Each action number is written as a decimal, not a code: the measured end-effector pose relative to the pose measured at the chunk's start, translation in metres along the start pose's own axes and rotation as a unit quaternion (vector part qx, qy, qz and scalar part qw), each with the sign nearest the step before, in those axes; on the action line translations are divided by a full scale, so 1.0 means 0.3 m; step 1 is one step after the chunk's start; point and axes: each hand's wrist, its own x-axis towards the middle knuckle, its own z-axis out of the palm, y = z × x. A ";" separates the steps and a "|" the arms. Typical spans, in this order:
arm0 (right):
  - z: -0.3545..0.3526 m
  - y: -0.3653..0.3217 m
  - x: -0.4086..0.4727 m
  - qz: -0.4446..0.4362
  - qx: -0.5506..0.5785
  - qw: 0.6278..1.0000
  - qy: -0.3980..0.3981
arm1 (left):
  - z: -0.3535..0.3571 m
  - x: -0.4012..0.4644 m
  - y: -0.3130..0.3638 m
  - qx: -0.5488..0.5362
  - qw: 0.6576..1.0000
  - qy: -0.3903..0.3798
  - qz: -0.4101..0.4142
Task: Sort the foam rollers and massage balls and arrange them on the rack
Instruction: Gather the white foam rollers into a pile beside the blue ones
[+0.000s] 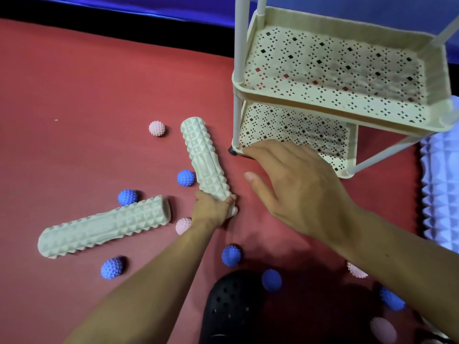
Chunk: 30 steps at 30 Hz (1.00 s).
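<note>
- Left hands point(213, 207) part: fingers curled round the near end of a pale green, ridged foam roller point(202, 160), its far end pointing away toward the rack.
- Right hands point(293, 184) part: fingers straight and spread, palm down, holding nothing, hovering in front of the lower shelf's near corner.
- Cream plastic rack with perforated shelves and white poles point(342, 112): beyond and right of the right hand, standing on the red floor mat point(87, 95); both visible shelves bare.
- Second pale green ridged foam roller point(104, 225): lying on the mat, left of the left hand, apart from it.
- Blue spiky massage ball point(185, 178): just left of the gripped roller, above the left hand; another blue spiky ball point(127, 196) beside the far end of the lying roller.
- Pink spiky massage ball point(157, 128): well beyond the left hand, left of the gripped roller's far end; another pink ball point(183, 225) tucked against the left wrist.
- More blue balls point(231, 255) between the two forearms and near the left forearm point(111, 268).
- Pale lilac ridged foam roller point(440, 184): far right of the right hand, at the frame edge.
- Black perforated shoe point(231, 306): at the bottom, between the forearms.
</note>
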 end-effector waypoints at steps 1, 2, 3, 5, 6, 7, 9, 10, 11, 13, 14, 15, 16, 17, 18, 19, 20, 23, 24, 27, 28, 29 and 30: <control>0.006 0.003 -0.005 0.000 0.001 1.000 -0.001 | -0.003 0.007 -0.002 -0.026 1.000 -0.002 -0.005; 0.011 0.005 -0.010 -0.001 0.002 1.000 -0.001 | -0.007 0.012 -0.005 -0.054 0.999 -0.003 -0.005; 0.016 0.008 -0.013 -0.002 0.004 1.000 -0.001 | -0.009 0.015 -0.012 -0.075 0.997 -0.001 -0.007; 0.021 0.010 -0.016 -0.003 0.004 1.000 -0.003 | -0.002 0.033 -0.038 -0.113 0.994 0.010 -0.007; 0.022 0.009 -0.015 -0.003 0.004 1.000 -0.006 | 0.005 0.036 -0.047 -0.140 0.990 0.011 0.000; 0.022 0.008 -0.012 -0.002 0.005 1.000 -0.009 | 0.012 0.034 -0.049 -0.168 0.986 0.012 0.004; 0.016 0.005 -0.006 0.004 0.009 1.000 -0.014 | 0.009 -0.009 -0.028 -0.213 0.977 0.013 0.009; 0.013 0.001 -0.003 0.009 0.012 1.000 -0.013 | -0.001 -0.048 -0.008 -0.230 0.973 0.018 0.016; 0.008 -0.002 0.000 0.012 0.017 1.000 -0.010 | -0.016 -0.091 0.013 -0.244 0.969 0.025 0.029; -0.004 -0.010 0.005 0.014 0.025 1.000 0.001 | -0.049 -0.185 0.052 -0.267 0.961 0.035 0.062; -0.014 -0.013 0.008 0.015 0.028 0.999 0.006 | -0.066 -0.233 0.066 -0.274 0.958 0.036 0.078; -0.028 -0.018 0.013 0.016 0.033 0.999 0.010 | -0.082 -0.280 0.081 -0.277 0.956 0.039 0.094; -0.046 -0.024 0.018 0.019 0.040 0.999 0.013 | -0.101 -0.335 0.102 -0.278 0.953 0.046 0.112; -0.067 -0.031 0.024 0.022 0.049 0.998 0.014 | -0.121 -0.387 0.121 -0.277 0.951 0.053 0.129; -0.092 -0.039 0.031 0.026 0.060 0.998 0.014 | -0.139 -0.433 0.138 -0.278 0.947 0.058 0.148; -0.120 -0.048 0.039 0.031 0.069 0.997 0.013 | -0.155 -0.467 0.151 -0.284 0.942 0.062 0.167; -0.145 -0.055 0.046 0.035 0.077 0.996 0.012 | -0.168 -0.503 0.167 -0.296 0.935 0.063 0.184; -0.240 -0.089 0.051 0.041 0.090 0.995 0.022 | -0.213 -0.603 0.195 -0.321 0.915 0.066 0.235; -0.274 -0.101 0.047 0.045 0.094 0.994 0.024 | -0.226 -0.638 0.202 -0.324 0.910 0.066 0.251; -0.374 -0.136 0.027 0.055 0.125 0.990 0.030 | -0.259 -0.727 0.219 -0.324 0.891 0.079 0.307; -0.408 -0.148 0.019 0.057 0.140 0.988 0.034 | -0.270 -0.757 0.227 -0.322 0.883 0.083 0.331; -0.444 -0.161 0.010 0.060 0.157 0.985 0.040 | -0.281 -0.786 0.235 -0.320 0.874 0.087 0.355; -0.480 -0.173 -0.001 0.063 0.173 0.982 0.048 | -0.291 -0.816 0.244 -0.318 0.865 0.091 0.378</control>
